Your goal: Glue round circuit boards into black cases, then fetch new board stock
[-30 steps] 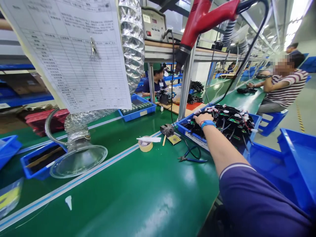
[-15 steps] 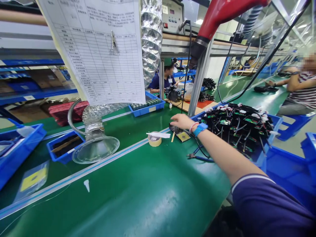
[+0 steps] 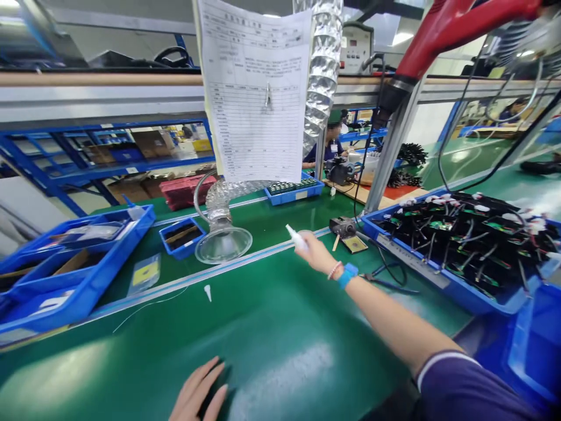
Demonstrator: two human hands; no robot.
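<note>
The right hand [image 3: 314, 252] pinches a tube [image 3: 298, 240] above the counter [image 3: 272, 333], likely to leave its tip [image 3: 289, 228] clear. The left hand [image 3: 197, 393] is spread toward the near edge. A tray [image 3: 470, 297] lines the right edge, seemingly for easy reach.

No text is legible: print on the sheet [image 3: 252, 117] is too blurred, as are the box display [image 3: 353, 43] to its right and the tray label [image 3: 414, 261] to its lower right.

Can see on grn bench [image 3: 272, 327] a blue bin [image 3: 473, 299] at R edge, pliers [image 3: 394, 286] just beside it, white plastic tip [image 3: 207, 292] L of ctr, blue tray [image 3: 118, 266] twd L end.
</note>
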